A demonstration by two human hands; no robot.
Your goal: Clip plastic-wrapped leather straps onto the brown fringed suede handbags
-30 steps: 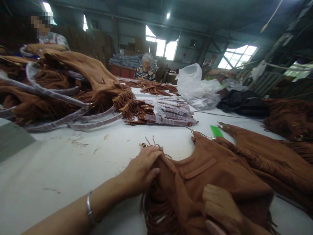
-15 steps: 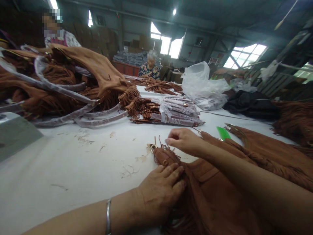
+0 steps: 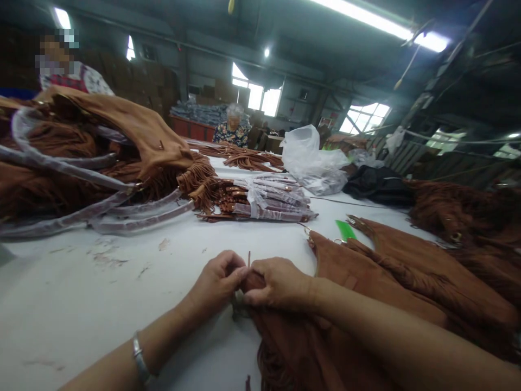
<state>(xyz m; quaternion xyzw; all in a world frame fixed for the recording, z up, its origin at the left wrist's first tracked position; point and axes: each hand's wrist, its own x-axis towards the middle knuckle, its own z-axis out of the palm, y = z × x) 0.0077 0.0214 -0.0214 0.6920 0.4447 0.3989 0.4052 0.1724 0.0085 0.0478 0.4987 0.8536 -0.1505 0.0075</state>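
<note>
My left hand and my right hand meet at the narrow end of a tan suede fringed bag, pinching its edge between them. A thin suede strand sticks up between my fingers. My fingers hide the end of the bag and any fitting on it. Long fringe hangs from the bag's lower part near the bottom of the view. A second fringed suede bag lies to the right, beside my right forearm. A silver bangle circles my left wrist.
A white work table runs ahead, with a heap of fringed bags at left and a bundle of plastic-wrapped straps ahead. Beyond lie a white plastic bag, black fabric and a green strip. Two co-workers sit farther back.
My right hand has come down from above the bag to its end, and my left hand has closed there beside it. The metal fitting seen earlier is now hidden. The view has shifted slightly.
</note>
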